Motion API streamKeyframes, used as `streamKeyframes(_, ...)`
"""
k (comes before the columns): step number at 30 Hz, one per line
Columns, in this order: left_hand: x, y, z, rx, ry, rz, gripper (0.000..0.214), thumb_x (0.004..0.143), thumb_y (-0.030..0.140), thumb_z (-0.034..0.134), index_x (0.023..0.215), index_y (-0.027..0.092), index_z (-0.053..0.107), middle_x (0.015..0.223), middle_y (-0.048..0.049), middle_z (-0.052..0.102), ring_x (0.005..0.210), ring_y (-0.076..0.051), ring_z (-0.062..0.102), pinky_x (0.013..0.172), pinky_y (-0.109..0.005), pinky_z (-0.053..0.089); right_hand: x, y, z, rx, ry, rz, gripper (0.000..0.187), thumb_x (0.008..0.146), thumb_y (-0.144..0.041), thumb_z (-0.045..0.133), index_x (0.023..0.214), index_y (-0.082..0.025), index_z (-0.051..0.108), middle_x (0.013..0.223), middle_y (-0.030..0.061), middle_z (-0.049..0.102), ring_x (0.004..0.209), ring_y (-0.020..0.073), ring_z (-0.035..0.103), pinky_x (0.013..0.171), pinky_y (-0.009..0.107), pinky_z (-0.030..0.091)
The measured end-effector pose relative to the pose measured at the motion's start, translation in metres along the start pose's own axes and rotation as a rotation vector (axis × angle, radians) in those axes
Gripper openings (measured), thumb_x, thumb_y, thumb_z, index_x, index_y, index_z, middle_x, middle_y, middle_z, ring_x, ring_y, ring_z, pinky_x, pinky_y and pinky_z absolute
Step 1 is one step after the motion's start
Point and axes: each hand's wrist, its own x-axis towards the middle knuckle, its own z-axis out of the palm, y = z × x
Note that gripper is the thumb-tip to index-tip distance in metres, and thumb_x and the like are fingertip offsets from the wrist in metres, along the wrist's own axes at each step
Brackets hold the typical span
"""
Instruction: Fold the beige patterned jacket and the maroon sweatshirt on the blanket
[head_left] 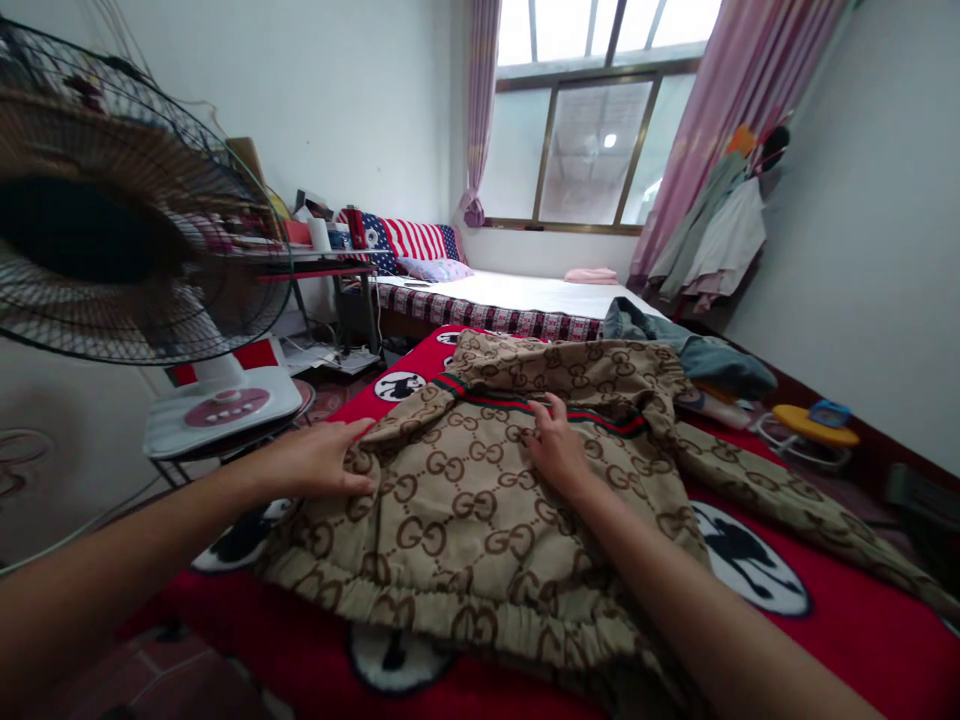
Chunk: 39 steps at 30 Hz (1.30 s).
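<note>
A tan jacket (pixel 457 500) with a brown letter pattern lies spread out, its gathered hem towards me. A green and red stripe (pixel 504 402) runs across its upper part, and one sleeve (pixel 795 490) stretches out to the right. My left hand (pixel 326 462) is at the jacket's left edge, thumb and fingers apart, touching the cloth. On the middle of the jacket, just below the stripe, rests my right hand (pixel 556 448) with its fingers loosely spread. Neither hand visibly grips the fabric.
Under the jacket is a red blanket (pixel 877 640) with round white patches. A standing fan (pixel 127 220) is close on the left. Beyond are a bed (pixel 517 290), a cluttered desk (pixel 322 262) and folded jeans (pixel 712 362). A yellow stool (pixel 814 425) stands at right.
</note>
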Motion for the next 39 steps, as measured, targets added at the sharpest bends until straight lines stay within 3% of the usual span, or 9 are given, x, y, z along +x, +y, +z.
streamKeyframes(9,-0.021,-0.002,-0.007,-0.367,0.052,0.008,0.066,0.066,0.042,0.061,0.128,0.019,0.054,0.12,-0.0055,0.067,0.112,-0.029,0.061,0.096,-0.035,0.047,0.098,-0.032,0.014,-0.013,-0.059,-0.122,0.083,0.073,-0.001,0.053,0.15,-0.021,0.027,0.155,0.014,0.025,0.117,0.0279,0.057,0.091,0.035,0.048)
streamKeyframes(13,-0.02,0.017,-0.028,-0.565,0.105,0.05,0.071,0.067,0.041,0.063,0.133,0.02,0.047,0.116,-0.0066,0.067,0.106,-0.029,0.063,0.091,-0.037,0.05,0.122,-0.02,0.016,0.011,-0.159,-0.097,0.077,0.07,0.0,0.056,0.143,-0.014,0.037,0.136,0.0148,0.05,0.117,0.0244,0.054,0.096,0.032,0.045)
streamKeyframes(19,-0.025,0.099,-0.057,-0.724,0.203,0.222,0.067,0.074,0.042,0.063,0.136,0.028,0.045,0.099,-0.0016,0.07,0.085,-0.021,0.066,0.07,-0.028,0.053,0.155,0.007,-0.019,-0.003,0.236,0.083,0.034,0.082,-0.012,0.049,0.114,-0.006,0.059,0.117,0.0192,0.056,0.109,0.028,0.054,0.097,0.037,0.043)
streamKeyframes(22,-0.024,0.14,-0.035,-0.663,0.018,0.422,0.059,0.08,0.04,0.061,0.137,0.029,0.046,0.095,-0.002,0.07,0.077,-0.016,0.066,0.065,-0.024,0.05,0.145,0.029,-0.014,-0.007,0.257,0.131,0.045,0.08,-0.011,0.049,0.124,-0.003,0.053,0.123,0.021,0.053,0.114,0.0289,0.052,0.099,0.037,0.042)
streamKeyframes(26,-0.016,0.167,0.004,-0.412,-0.312,0.711,0.057,0.074,0.053,0.069,0.122,0.023,0.062,0.096,-0.0082,0.071,0.085,-0.022,0.067,0.065,-0.026,0.048,0.102,0.061,0.024,-0.074,0.002,0.162,0.058,0.084,-0.022,0.052,0.139,-0.005,0.042,0.142,0.0215,0.043,0.124,0.0317,0.047,0.105,0.042,0.038)
streamKeyframes(30,0.002,0.182,-0.004,-0.296,-0.391,0.742,0.039,0.079,0.052,0.065,0.1,0.021,0.074,0.08,-0.006,0.072,0.073,-0.02,0.067,0.058,-0.025,0.045,0.077,0.076,0.052,-0.097,-0.112,0.182,0.057,0.093,-0.031,0.042,0.143,-0.005,0.037,0.149,0.0209,0.037,0.132,0.034,0.041,0.109,0.048,0.031)
streamKeyframes(34,0.047,0.204,-0.019,-0.31,0.076,0.641,0.026,0.089,0.034,0.053,0.092,0.019,0.074,0.087,-0.0064,0.073,0.082,-0.019,0.067,0.072,-0.026,0.048,0.078,0.076,0.051,0.019,-0.002,0.153,0.058,0.088,-0.024,0.048,0.141,-0.002,0.039,0.148,0.0241,0.036,0.132,0.0339,0.042,0.109,0.045,0.033)
streamKeyframes(37,0.094,0.205,0.005,-0.255,0.498,0.428,0.041,0.092,0.035,0.047,0.127,0.017,0.059,0.128,-0.0118,0.062,0.118,-0.023,0.056,0.101,-0.034,0.04,0.079,0.08,0.047,0.065,0.057,0.14,0.06,0.083,-0.019,0.052,0.139,-0.002,0.04,0.147,0.0237,0.038,0.132,0.0299,0.043,0.108,0.04,0.037)
streamKeyframes(39,0.122,0.194,0.034,-0.127,0.523,0.254,0.06,0.091,0.049,0.047,0.139,0.013,0.047,0.142,-0.0178,0.048,0.134,-0.03,0.041,0.113,-0.048,0.026,0.078,0.085,0.046,0.114,0.145,0.147,0.058,0.079,-0.016,0.053,0.135,-0.003,0.045,0.139,0.0224,0.047,0.128,0.0278,0.047,0.106,0.038,0.04)
